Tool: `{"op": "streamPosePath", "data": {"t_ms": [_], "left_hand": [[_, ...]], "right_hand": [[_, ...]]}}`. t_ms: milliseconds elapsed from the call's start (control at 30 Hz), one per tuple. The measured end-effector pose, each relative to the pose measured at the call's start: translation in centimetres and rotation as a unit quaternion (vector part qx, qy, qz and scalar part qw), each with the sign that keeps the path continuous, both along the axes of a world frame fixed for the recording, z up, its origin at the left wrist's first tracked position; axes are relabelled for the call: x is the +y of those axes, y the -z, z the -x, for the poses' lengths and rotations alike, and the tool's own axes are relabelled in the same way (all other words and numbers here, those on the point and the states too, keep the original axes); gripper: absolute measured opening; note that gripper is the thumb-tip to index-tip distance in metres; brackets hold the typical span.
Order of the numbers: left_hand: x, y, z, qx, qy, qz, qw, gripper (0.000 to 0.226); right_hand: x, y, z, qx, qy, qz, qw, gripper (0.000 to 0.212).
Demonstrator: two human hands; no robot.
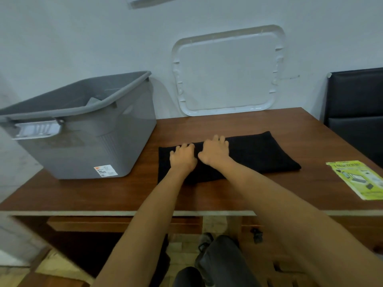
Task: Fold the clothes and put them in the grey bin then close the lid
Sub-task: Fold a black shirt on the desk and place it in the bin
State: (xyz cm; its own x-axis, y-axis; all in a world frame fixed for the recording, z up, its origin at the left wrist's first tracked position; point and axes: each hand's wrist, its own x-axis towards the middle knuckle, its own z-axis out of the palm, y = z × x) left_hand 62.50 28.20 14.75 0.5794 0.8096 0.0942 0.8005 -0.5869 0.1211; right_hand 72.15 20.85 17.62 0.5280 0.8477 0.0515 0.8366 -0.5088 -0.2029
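A black cloth point(259, 154) lies folded into a long flat strip in the middle of the wooden table point(83, 195). My left hand point(182, 157) and my right hand point(215, 151) rest side by side on the strip's left half, fingers spread and pressing down on the fabric. The grey bin point(87, 137) stands open on the table's left, with a piece of grey fabric point(92, 101) showing inside. Its white lid point(228, 71) leans upright against the wall behind the table.
A green leaflet point(358, 179) lies at the table's right edge. A black chair point(356, 108) stands at the right, beyond the table. My legs and shoes show below the table's front edge.
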Motion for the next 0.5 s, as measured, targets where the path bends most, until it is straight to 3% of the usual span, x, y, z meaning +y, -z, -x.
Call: {"op": "streamPosePath", "data": {"t_ms": [233, 400, 500], "left_hand": [[5.8, -0.7, 6.1, 0.017, -0.056, 0.012, 0.998, 0.035], [8.1, -0.4, 8.3, -0.074, -0.102, 0.071, 0.989, 0.042], [8.3, -0.6, 7.9, -0.167, -0.153, 0.106, 0.968, 0.037]], "right_hand": [[1.6, -1.0, 7.8, 0.108, -0.118, 0.017, 0.987, 0.025], [2.5, -1.0, 10.8, 0.133, -0.152, 0.087, 0.975, 0.076], [3.5, -1.1, 11.2, 0.123, -0.125, 0.101, 0.979, 0.057]]}}
